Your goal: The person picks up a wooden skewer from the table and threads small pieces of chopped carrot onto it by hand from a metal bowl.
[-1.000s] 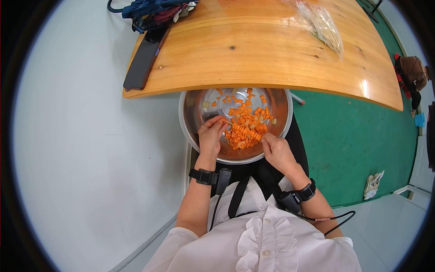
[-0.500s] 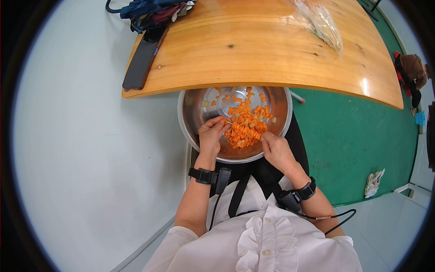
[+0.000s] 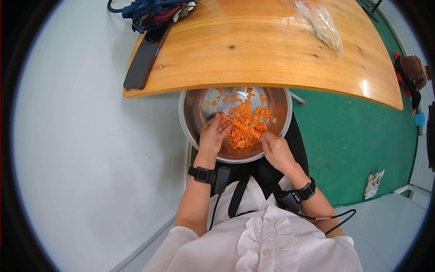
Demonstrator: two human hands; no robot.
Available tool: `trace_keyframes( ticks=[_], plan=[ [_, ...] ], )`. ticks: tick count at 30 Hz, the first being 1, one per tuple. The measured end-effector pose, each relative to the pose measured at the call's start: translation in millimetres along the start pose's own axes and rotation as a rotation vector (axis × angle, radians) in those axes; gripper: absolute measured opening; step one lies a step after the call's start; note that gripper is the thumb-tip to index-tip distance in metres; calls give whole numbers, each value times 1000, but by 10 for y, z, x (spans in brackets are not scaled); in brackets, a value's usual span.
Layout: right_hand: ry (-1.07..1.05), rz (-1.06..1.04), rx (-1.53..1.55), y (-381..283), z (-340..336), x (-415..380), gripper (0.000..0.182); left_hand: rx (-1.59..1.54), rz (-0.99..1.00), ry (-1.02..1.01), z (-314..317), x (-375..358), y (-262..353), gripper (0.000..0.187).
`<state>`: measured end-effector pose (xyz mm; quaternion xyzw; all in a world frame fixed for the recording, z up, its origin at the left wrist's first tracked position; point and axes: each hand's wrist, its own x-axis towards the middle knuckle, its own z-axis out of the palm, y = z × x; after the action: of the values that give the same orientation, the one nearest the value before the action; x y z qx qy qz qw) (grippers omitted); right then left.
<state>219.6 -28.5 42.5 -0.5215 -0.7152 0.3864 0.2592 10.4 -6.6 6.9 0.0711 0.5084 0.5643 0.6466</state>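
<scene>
A wide steel bowl (image 3: 190, 136) rests across my lap and holds a heap of diced carrot (image 3: 247, 119) with a few pale cubes. My right hand (image 3: 275, 147), at the bowl's right side, is closed on the near end of a thin skewer. A row of carrot pieces (image 3: 247, 130) is lined up on that skewer, which points left over the heap. At the skewer's other end, my left hand (image 3: 215, 132) pinches a carrot piece (image 3: 226, 116) between thumb and fingertips. Its remaining fingers are loosely bent. Most of the skewer is hidden by carrot and fingers.
A wooden table (image 3: 199, 68) overhangs the bowl's far rim. On it lie a dark phone (image 3: 144, 61), a folded blue umbrella-like bundle (image 3: 149, 11) and a plastic bag of skewers (image 3: 324, 27). A white wall (image 3: 90, 136) stands close on the left.
My left hand has shifted slightly and its fingers have loosened from the skewer tip, with a carrot piece now showing at the fingertips. My right hand has stayed almost still.
</scene>
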Motion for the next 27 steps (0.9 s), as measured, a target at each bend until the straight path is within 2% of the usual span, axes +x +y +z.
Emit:
trace_keyframes(
  ticks=[9,21,24,27],
  plan=[
    [-1,-20,-40,-17,5,0,11,5,-1,24,-32,37,-31,15],
    [90,-157,-205,-2,99,-40,6,63,54,58,-21,7,-43,15],
    [87,-113,-130,-45,107,-41,7,44,53,60,-16,-3,-41,14],
    [2,46,135,-14,154,-33,11,34,37,57,-20,-2,-45,14]
  ],
)
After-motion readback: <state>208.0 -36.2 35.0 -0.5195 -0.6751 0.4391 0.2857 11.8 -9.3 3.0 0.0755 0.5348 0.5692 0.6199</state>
